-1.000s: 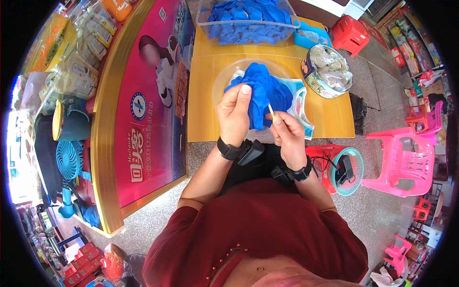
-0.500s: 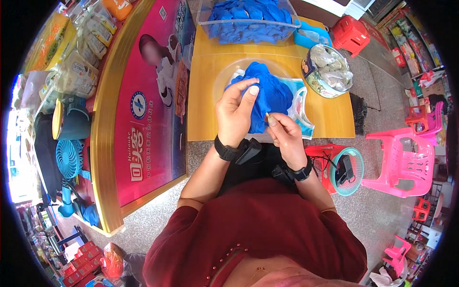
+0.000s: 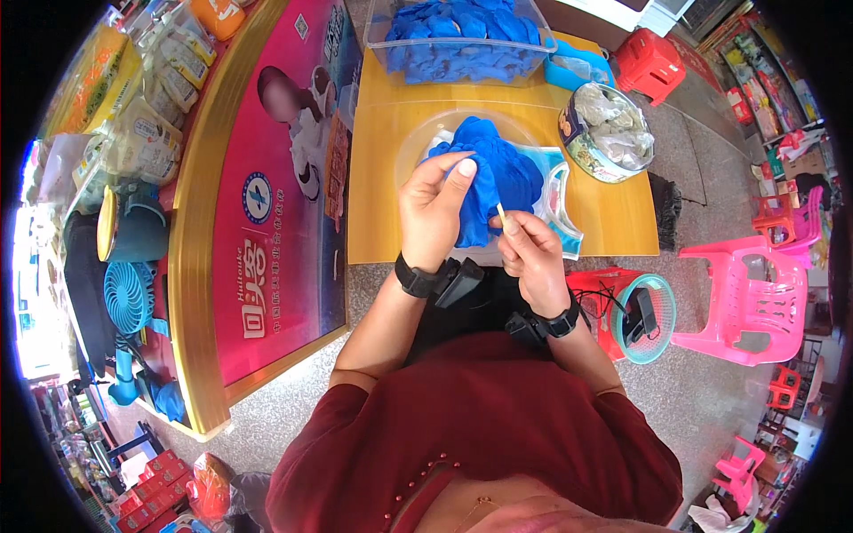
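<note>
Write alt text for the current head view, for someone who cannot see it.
A bare left hand pinches bunched blue fabric while the right hand holds a thin pale stick, its tip by the fabric, over a yellow wooden table. Beyond stands a clear bin of blue pieces; to the right, a round tin holds crumpled plastic.

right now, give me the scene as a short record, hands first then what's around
left hand: pinching blue fabric
right hand: holding thin pale stick, tip at the fabric
surface: yellow table
far end: clear bin of blue pieces
table's right: round tin with pale crumpled contents
lower right: teal basket, pink chair
</note>
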